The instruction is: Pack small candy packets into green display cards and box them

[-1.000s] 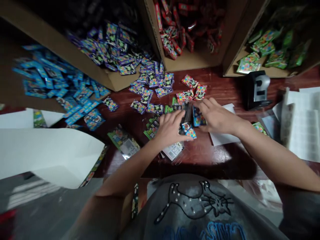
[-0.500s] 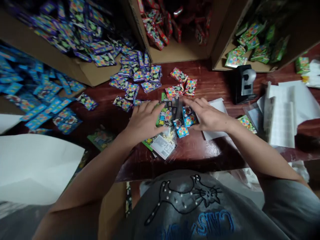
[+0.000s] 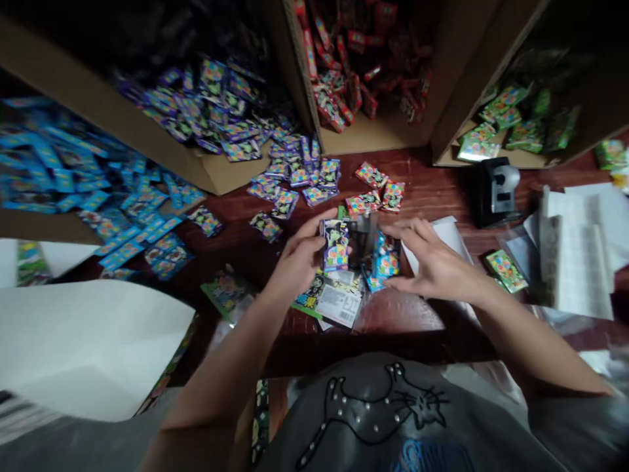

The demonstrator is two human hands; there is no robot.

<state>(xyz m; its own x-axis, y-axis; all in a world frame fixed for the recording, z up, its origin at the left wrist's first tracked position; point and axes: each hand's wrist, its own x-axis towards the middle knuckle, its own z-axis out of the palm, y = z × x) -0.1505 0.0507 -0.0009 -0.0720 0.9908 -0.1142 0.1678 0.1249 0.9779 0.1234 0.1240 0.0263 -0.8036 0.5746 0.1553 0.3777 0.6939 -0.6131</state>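
Note:
My left hand (image 3: pixel 301 261) is closed on a purple candy packet (image 3: pixel 336 245), thumb on its front and fingers behind. My right hand (image 3: pixel 426 259) curls around blue candy packets (image 3: pixel 386 262), its thumb at their lower edge and its fingers at the top. Beneath both hands lie printed packaging cards (image 3: pixel 339 303) in clear plastic, green-edged with a white barcode label. Just beyond the hands are several red candy packets (image 3: pixel 377 189). A white sheet (image 3: pixel 449 233) lies partly under my right hand.
Cardboard boxes hold blue packets (image 3: pixel 54 164), purple packets (image 3: pixel 211 105), red packets (image 3: pixel 344 92) and green packets (image 3: pixel 508 121). A black tape dispenser (image 3: pixel 496 193) stands at right, beside stacked label sheets (image 3: pixel 574 255). A large white sheet (image 3: pixel 88 347) juts in at left.
My left hand has picked up a purple packet and holds it upright over the cards. My right hand has closed around the blue packets. The whole view has shifted slightly.

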